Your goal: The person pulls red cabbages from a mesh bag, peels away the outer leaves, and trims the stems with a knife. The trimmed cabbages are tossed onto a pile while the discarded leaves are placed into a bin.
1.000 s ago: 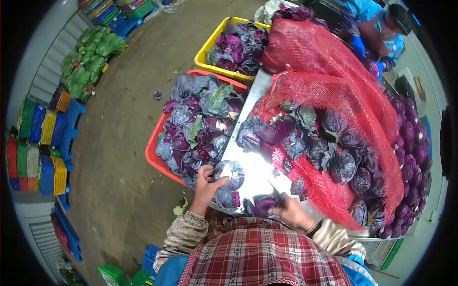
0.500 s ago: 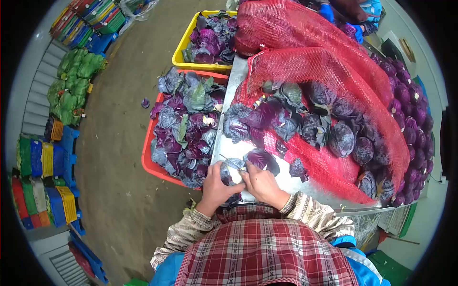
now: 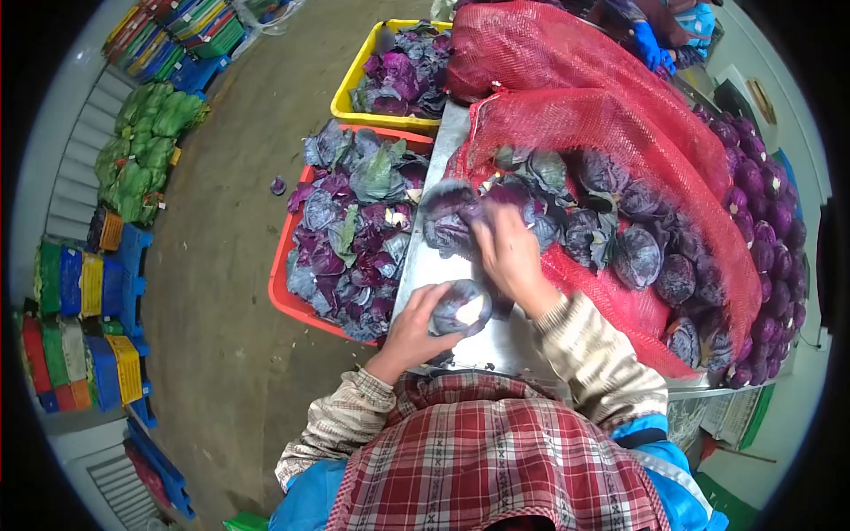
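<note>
Left hand (image 3: pixel 416 323) fingers grip cabbage (image 3: pixel 460 308); right hand (image 3: pixel 507 257) grasp unclear; red crate (image 3: pixel 282 296) holds leaves (image 3: pixel 350 230).

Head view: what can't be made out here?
- Right hand: motion-blurred, so its grip and any knife are unclear.
- Cabbage in the left hand: underside hidden by the fingers.
- Co-worker's blue glove: cut off at the top edge.
- Far crates: too small.

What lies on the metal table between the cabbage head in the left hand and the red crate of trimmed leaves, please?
Nothing: in the head view, only bare metal table separates the cabbage head in the left hand from the red crate.
</note>
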A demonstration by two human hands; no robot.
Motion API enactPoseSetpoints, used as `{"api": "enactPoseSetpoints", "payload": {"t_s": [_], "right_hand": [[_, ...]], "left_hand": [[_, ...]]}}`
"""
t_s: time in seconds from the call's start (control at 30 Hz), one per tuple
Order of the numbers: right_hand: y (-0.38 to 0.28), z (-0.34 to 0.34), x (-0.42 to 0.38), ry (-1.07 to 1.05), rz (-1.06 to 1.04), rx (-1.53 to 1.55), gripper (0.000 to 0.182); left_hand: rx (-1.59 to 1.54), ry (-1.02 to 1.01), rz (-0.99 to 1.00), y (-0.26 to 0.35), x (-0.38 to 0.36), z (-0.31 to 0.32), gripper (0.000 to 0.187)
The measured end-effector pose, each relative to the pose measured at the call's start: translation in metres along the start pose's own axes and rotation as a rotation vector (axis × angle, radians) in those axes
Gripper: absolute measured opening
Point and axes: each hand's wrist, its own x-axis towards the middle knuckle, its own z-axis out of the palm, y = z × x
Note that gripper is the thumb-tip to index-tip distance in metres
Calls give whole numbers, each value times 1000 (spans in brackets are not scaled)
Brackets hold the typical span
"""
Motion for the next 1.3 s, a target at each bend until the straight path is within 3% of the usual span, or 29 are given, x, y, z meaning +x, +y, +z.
{"api": "enactPoseSetpoints", "payload": {"t_s": [0.03,0.07,0.1,0.37,0.73,1.07,1.17,1.23,1.3], "right_hand": [[6,-3,-21,-102,-72,58,27],[4,-10,-50,-297,7,11,27],[0,-18,-70,-342,-9,4,28],[14,-23,-109,-383,121,154,43],[13,-11,-116,-458,73,29,54],[10,-13,-107,-480,80,16,55],[5,-7,-99,-419,130,-9,45],[13,2,-86,-441,331,70,37],[34,4,-70,-433,370,138,38]], "left_hand": [[-88,-12,-94,7,1,4,80],[-183,-27,-187,11,2,9,80],[-177,23,-153,8,1,16,80],[-35,58,-312,27,19,31,91],[88,47,-216,12,19,36,92],[108,31,-197,14,21,33,93],[118,54,-213,15,20,41,96],[130,75,-221,18,16,45,97],[129,74,-271,22,16,43,99]]}}
